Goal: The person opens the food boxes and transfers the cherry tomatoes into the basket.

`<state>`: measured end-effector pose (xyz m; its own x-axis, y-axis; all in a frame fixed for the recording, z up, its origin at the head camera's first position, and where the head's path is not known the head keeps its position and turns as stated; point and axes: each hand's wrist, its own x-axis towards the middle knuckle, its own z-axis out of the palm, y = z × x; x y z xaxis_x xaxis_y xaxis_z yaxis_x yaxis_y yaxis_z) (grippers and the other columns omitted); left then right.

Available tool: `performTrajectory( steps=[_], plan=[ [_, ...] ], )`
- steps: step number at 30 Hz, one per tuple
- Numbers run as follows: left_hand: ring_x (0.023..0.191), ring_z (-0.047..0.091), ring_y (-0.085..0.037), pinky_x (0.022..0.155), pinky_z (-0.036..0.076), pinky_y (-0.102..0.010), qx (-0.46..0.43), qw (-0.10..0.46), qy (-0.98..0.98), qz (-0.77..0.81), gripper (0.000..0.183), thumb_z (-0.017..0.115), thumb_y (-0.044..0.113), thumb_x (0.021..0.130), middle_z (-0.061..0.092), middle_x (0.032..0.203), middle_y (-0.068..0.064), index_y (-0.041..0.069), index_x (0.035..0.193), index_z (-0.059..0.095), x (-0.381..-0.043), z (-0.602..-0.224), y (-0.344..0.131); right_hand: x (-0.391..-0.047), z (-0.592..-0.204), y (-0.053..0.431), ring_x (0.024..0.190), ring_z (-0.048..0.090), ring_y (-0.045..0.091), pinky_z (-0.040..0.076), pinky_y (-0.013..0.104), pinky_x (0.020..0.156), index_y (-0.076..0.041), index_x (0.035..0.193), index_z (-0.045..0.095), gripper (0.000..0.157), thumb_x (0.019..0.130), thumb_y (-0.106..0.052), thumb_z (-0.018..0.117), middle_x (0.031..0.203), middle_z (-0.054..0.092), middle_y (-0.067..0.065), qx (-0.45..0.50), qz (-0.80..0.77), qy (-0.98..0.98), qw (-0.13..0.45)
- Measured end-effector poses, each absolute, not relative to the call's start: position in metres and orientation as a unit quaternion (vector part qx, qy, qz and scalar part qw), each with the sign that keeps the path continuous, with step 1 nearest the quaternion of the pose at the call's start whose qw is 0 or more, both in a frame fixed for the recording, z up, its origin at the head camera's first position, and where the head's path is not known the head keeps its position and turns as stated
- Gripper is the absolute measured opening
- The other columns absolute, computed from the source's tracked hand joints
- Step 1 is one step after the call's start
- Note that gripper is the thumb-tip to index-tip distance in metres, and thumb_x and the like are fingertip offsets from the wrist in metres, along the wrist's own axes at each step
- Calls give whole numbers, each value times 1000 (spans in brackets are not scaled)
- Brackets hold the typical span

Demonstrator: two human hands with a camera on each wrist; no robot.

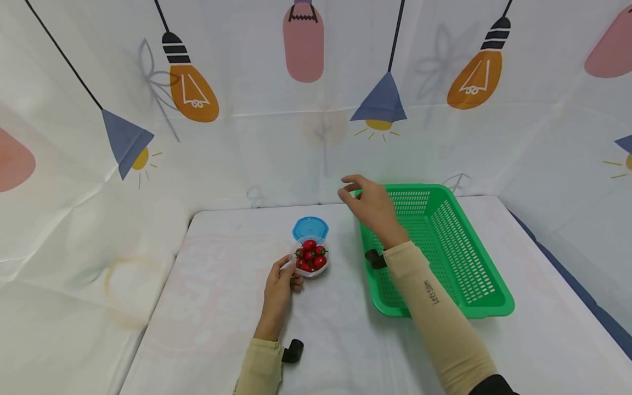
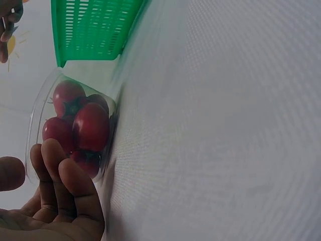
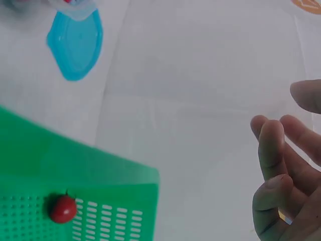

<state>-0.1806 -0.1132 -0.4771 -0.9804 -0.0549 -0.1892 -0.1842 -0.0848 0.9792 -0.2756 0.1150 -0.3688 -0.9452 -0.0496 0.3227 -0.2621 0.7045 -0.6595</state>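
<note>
A small clear plastic container [image 1: 313, 274] holding several red cherry tomatoes [image 1: 309, 256] stands near the middle of the table. My left hand [image 1: 279, 293] holds it at its near left side, the thumb by the rim and the fingers along the wall. To the right, my right hand [image 1: 371, 204] hovers over the far left corner of a green basket [image 1: 474, 263], fingers loosely bent and nothing in them. Inside that basket lies a single cherry tomato [image 3: 63, 209], hidden behind the right arm in the head view.
A blue lid [image 1: 310, 226] lies just behind the container. The white-covered table [image 1: 222, 285] ends at a hanging cloth [image 1: 276, 153] printed with lamps and bulbs. On the right stands the basket with its raised perforated walls.
</note>
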Motion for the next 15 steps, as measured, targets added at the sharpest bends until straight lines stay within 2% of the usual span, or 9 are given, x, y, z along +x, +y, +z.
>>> performTrajectory(
  steps=[9, 15],
  plan=[
    [87, 63, -29, 81, 54, -39, -87, 49, 675, 731, 44, 47, 16, 107, 63, 99, -17, -2, 146, 43, -183, -481, -115, -270, -380, 88, 90, 66, 17, 52, 37, 63, -21, 134, 63, 38, 100, -39, 62, 118, 72, 0, 74, 351, -925, 128],
    [85, 62, -26, 79, 54, -36, -78, 49, 670, 737, 44, 49, 15, 106, 63, 98, -16, -4, 146, 42, -183, -482, -117, -267, -386, 71, 81, 64, 15, 49, 32, 54, -21, 132, 65, 36, 99, -36, 65, 116, 73, 0, 83, 332, -929, 140]
  ],
)
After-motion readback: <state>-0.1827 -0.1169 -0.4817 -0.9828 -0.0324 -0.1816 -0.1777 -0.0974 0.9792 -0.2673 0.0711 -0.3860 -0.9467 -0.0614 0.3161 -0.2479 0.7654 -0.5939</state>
